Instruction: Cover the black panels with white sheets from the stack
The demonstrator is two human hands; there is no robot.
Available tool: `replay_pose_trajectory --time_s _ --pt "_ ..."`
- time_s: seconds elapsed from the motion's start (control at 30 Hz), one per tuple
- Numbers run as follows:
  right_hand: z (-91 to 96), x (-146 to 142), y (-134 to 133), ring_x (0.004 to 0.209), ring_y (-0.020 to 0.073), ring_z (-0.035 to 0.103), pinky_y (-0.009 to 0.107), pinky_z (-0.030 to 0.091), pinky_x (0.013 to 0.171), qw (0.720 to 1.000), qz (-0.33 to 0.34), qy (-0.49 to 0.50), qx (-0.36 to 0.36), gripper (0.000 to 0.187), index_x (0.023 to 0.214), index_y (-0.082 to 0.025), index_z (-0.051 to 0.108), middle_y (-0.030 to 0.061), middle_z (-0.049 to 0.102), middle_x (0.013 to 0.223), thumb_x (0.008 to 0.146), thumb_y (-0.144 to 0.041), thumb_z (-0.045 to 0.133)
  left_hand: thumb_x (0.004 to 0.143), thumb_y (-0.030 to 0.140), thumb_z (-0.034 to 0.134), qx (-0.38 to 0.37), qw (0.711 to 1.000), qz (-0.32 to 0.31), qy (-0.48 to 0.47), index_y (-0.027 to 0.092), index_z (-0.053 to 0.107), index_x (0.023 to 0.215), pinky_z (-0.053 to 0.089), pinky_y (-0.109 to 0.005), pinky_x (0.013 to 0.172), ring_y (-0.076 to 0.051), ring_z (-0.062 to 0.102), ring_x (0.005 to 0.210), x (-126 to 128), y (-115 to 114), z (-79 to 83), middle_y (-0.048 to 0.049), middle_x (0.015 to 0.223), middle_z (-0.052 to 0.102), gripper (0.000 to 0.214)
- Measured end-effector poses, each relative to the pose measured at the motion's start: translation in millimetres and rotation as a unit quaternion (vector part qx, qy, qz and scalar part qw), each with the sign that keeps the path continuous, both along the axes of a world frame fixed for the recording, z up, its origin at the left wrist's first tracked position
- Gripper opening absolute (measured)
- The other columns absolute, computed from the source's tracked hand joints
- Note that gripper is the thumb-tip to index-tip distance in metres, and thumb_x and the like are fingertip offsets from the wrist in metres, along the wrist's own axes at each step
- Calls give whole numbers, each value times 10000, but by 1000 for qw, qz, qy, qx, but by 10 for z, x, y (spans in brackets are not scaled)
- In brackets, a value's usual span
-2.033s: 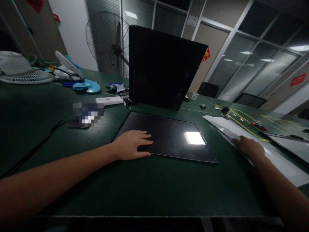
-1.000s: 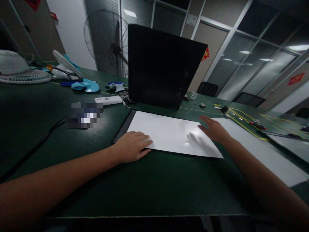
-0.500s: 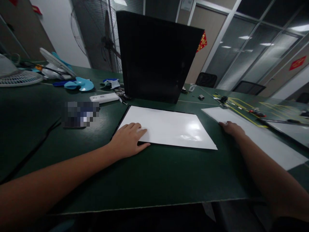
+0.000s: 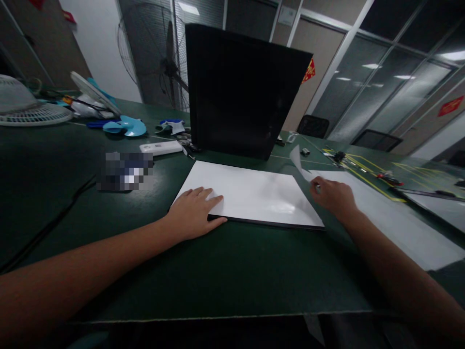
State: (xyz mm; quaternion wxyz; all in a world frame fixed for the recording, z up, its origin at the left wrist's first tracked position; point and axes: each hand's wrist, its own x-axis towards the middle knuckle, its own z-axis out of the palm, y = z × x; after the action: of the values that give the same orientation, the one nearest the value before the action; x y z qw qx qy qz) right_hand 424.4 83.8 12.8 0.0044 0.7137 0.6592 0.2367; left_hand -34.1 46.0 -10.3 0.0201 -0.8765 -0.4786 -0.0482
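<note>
A white sheet lies on a flat black panel on the green table. My left hand rests flat on the sheet's near left corner, fingers stretched out. My right hand is to the right of the panel and pinches the lifted corner of another white sheet from the stack there. A tall black panel stands upright just behind the flat one.
A white remote-like device, blue fan blades and white fan parts lie at the back left. A black cable crosses the left side. Yellow-taped parts sit at the far right. A floor fan stands behind the table.
A white sheet was laid over the black panel. My right hand went back to the stack on the right and now lifts one sheet's corner. My left hand stayed on the near corner.
</note>
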Motion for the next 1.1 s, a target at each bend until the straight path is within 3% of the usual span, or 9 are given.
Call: replay_pose_trajectory --time_s 0.17,0.3,0.37,0.5,0.6,0.7,0.87,0.97,1.1 --pt "-82 -668 -264 844 261 729 359 523 697 965 251 -10 -79 351 1164 -253 740 79 789 1055 1023 -388 448 954 779 425 9 1000 3 -15 256 430 1584 393 -585 1166 -409 459 1457 -7 3 -32 -162 1619 459 819" --pt "-148 -904 -386 963 267 733 416 568 810 917 376 59 -119 339 1191 -277 751 71 779 1137 1048 -398 469 885 798 538 48 997 39 -45 162 176 1672 363 -572 1197 -459 341 1524 11 -8 -57 -222 1720 214 1075" --pt "-160 -951 -419 1086 272 716 465 568 923 893 416 103 -134 348 1286 -294 722 59 751 1251 1054 -398 484 874 774 587 72 996 23 -52 188 134 1683 303 -577 1237 -465 246 1564 15 -9 -62 -201 1748 99 1097" --pt "-157 -967 -440 1313 268 615 519 500 1096 848 468 174 -178 474 1505 -341 565 23 619 1487 1038 -413 543 948 703 557 78 994 -73 -37 318 380 1615 167 -565 1296 -393 201 1597 2 1 -49 -86 1756 169 791" --pt "-167 -889 -366 1346 281 590 541 479 1113 847 470 188 -161 512 1540 -333 526 34 603 1504 1036 -424 538 975 712 493 68 993 -96 -18 271 613 1456 138 -554 1305 -372 268 1579 -5 5 -22 -86 1697 348 663" --pt "-195 -675 -180 1316 308 610 562 464 1112 899 397 170 -70 468 1462 -262 612 89 665 1418 1050 -446 489 971 742 442 72 994 -80 2 198 681 1371 166 -551 1298 -378 349 1541 -3 1 11 -126 1619 474 717" --pt "-232 83 196 1208 323 659 513 479 1080 981 150 125 14 512 1310 -169 708 152 709 1312 1069 -478 378 991 726 351 92 995 -13 34 110 725 1227 262 -565 1248 -396 554 1359 9 -5 59 -194 1347 687 759" --pt "-303 724 324 1300 363 587 543 441 1100 995 0 99 9 556 1403 -163 642 189 645 1399 1054 -509 384 976 733 372 98 993 44 50 101 725 1169 275 -574 1227 -405 621 1246 17 -5 62 -207 1189 735 749" --pt "-507 1480 391 1440 473 411 631 378 1117 971 -188 138 -43 862 1540 -99 477 315 461 1539 971 -743 406 973 709 426 113 991 57 49 150 626 1394 234 -570 1247 -426 463 1442 7 4 25 -184 1550 531 728"
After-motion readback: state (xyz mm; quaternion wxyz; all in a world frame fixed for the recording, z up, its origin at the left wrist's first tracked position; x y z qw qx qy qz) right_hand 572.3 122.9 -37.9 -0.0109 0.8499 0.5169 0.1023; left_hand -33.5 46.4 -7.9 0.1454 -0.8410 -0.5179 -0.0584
